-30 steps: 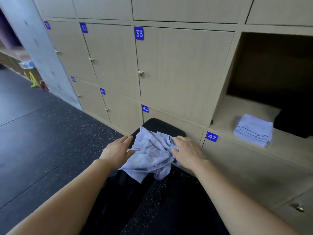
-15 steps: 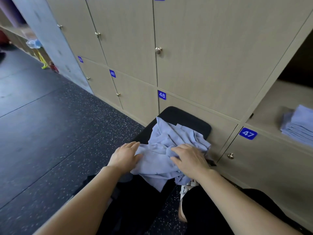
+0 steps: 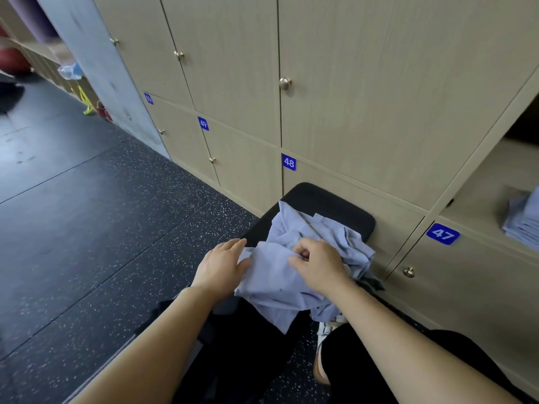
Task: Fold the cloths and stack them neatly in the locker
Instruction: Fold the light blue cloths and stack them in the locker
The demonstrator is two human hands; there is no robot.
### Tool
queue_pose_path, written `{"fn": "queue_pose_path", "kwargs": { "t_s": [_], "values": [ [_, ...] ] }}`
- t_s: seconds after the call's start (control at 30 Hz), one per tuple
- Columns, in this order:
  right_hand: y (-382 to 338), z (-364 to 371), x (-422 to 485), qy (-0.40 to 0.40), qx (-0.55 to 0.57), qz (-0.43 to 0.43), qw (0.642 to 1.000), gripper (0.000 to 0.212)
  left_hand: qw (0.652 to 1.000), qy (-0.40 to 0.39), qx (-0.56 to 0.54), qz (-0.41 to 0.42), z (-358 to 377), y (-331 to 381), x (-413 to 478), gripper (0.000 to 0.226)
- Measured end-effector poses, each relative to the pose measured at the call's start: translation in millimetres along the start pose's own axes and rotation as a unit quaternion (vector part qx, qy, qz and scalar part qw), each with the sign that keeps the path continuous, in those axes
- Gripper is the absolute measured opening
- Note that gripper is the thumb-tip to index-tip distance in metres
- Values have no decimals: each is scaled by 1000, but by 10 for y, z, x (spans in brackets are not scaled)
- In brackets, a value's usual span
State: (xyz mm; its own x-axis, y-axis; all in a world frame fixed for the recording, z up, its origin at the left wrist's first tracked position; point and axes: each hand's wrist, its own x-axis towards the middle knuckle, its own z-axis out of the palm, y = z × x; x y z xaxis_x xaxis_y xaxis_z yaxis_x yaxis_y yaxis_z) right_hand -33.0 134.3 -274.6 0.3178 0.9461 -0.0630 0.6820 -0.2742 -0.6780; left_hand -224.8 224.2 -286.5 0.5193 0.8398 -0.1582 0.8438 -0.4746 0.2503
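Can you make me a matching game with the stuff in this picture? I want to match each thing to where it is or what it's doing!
Things:
1. cloth pile
2. folded stack
3. right hand
4. label 48

Clues:
A. inside the open locker
B. blue with a white number
C. crumpled on the black bench
D. pinching the cloth pile

Pairs: 1-C, 2-A, 3-D, 4-B

Beige numbered locker doors (image 3: 364, 97) above dark speckled rubber floor (image 3: 102, 228)
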Motion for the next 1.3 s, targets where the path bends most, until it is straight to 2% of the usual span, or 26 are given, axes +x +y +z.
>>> {"fn": "queue_pose_path", "kwargs": {
  "t_s": [0.13, 0.23, 0.3, 0.37, 0.47, 0.53, 0.57, 0.63, 0.67, 0.77, 0.93, 1.03, 1.1, 1.17, 1.23, 1.3],
  "values": [
    [-148, -266, -36, 84, 251, 51, 963, 11, 994, 68, -84, -26, -238, 132, -79, 47],
    [-253, -556, -96, 131, 343, 43, 929, 12, 982, 88, -163, -41, -430, 369, -147, 34],
    [-291, -733, -150, 146, 391, 44, 907, 10, 963, 60, -257, -51, -571, 617, -216, 22],
    [-322, -906, -211, 162, 432, 46, 886, 7, 920, 31, -384, -65, -701, 870, -280, 20],
    [-342, -1172, -338, 176, 479, 47, 859, 8, 831, -14, -547, -96, -855, 1218, -382, 17],
    [-326, -1340, -448, 185, 486, 44, 853, 7, 771, -16, -625, -121, -942, 1435, -405, 29],
    [-309, -1416, -502, 193, 484, 42, 853, 7, 749, -14, -651, -124, -985, 1527, -411, 34],
    [-260, -1545, -599, 210, 479, 37, 851, 8, 726, -4, -679, -105, -1050, 1697, -417, 26],
    [-238, -1601, -642, 220, 477, 36, 850, 8, 725, 6, -683, -88, -1072, 1754, -419, 23],
    [-149, -1753, -755, 266, 476, 42, 837, 10, 734, 25, -676, -54, -1112, 1911, -421, 41],
    [-88, -1985, -921, 296, 496, 31, 816, 11, 795, 71, -599, -66, -1178, 2198, -435, 55],
    [-38, -2102, -980, 299, 504, 34, 809, 12, 813, 69, -578, -35, -1235, 2349, -504, 53],
    [9, -2172, -1016, 305, 504, 39, 807, 16, 807, 50, -588, 10, -1254, 2423, -553, 45],
    [37, -2238, -1073, 309, 502, 47, 807, 6, 808, 29, -585, 65, -1258, 2482, -599, 32],
    [74, -2284, -1111, 322, 493, 51, 806, 15, 811, 30, -576, 98, -1229, 2513, -608, 22],
    [119, -2310, -1148, 335, 478, 58, 810, 22, 811, 39, -574, 109, -1209, 2548, -603, 24]
  ]
}}
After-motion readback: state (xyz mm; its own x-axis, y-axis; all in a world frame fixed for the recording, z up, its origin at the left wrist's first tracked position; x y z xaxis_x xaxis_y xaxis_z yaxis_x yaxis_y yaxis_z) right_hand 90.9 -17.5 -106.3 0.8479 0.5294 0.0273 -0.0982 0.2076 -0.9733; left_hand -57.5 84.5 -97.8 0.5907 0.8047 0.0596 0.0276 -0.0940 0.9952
